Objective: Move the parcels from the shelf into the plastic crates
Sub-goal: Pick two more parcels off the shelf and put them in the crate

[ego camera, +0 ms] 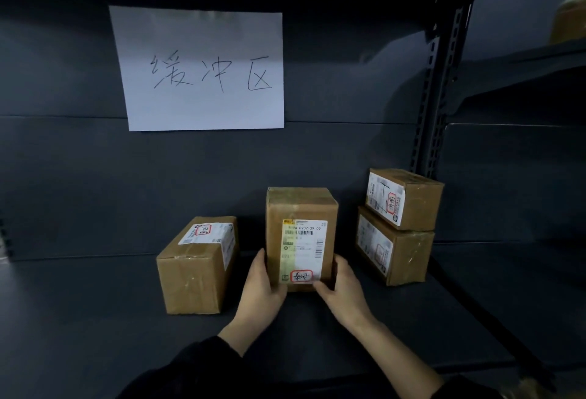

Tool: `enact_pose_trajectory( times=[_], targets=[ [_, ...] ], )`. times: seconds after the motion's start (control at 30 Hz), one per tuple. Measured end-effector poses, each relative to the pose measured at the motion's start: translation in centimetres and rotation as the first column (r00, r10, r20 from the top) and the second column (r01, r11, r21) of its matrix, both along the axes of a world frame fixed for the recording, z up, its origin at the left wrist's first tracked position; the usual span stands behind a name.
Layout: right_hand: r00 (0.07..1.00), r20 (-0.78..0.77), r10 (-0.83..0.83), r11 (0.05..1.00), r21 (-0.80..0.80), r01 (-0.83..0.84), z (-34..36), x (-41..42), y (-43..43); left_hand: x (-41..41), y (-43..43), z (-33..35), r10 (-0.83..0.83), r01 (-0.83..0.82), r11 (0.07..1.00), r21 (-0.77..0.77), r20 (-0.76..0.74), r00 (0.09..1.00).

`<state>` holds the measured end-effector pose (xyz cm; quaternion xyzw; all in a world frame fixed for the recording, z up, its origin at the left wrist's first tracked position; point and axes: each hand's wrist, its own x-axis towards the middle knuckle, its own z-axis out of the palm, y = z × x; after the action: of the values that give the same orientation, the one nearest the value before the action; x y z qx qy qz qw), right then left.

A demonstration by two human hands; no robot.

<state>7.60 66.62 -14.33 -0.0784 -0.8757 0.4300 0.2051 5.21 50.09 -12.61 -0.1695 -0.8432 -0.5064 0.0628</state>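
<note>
Dark sleeves at the bottom edge lead to two bare hands clasping the upright brown cardboard parcel with a white label, at the middle of the dark grey metal shelf. The left hand lies along its left side, thumb at the front lower corner. The right hand wraps the right lower corner, thumb on the label. Both grips sit low, so this tall box may tip as it lifts; fingers under the base would steady it. It is best drawn straight back, clear of the long brown cardboard box near its left and the stacked pair of small brown boxes to its right. No plastic crate shows.
</note>
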Motion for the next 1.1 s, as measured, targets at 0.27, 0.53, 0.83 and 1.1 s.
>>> enact_pose_trajectory(
  times=[0.27, 0.53, 0.83, 1.1],
  targets=[
    [0.991, -0.097, -0.098, 0.995, 0.023, 0.100, 2.9, 2.3, 3.1, 2.7, 1.7, 2.6, 0.066, -0.123, 0.987, -0.101, -0.441, 0.895],
    [0.961, -0.248, -0.120, 0.981, 0.119, 0.153, 5.1, 6.3, 8.0, 4.8, 7.1, 2.5, -0.224, 0.088, 0.954, -0.287, -0.487, 0.844],
    [0.965, -0.146, -0.218, 0.889, 0.378, 0.258, 6.6, 8.7, 13.3, 4.6, 12.2, 2.1, -0.264, -0.058, 0.798, -0.599, -0.436, 0.860],
    [0.960, -0.115, -0.256, 0.825, 0.493, 0.278, 8.1, 8.2, 16.7, 4.0, 13.9, 2.0, -0.247, -0.099, 0.738, -0.667, -0.404, 0.881]
  ],
)
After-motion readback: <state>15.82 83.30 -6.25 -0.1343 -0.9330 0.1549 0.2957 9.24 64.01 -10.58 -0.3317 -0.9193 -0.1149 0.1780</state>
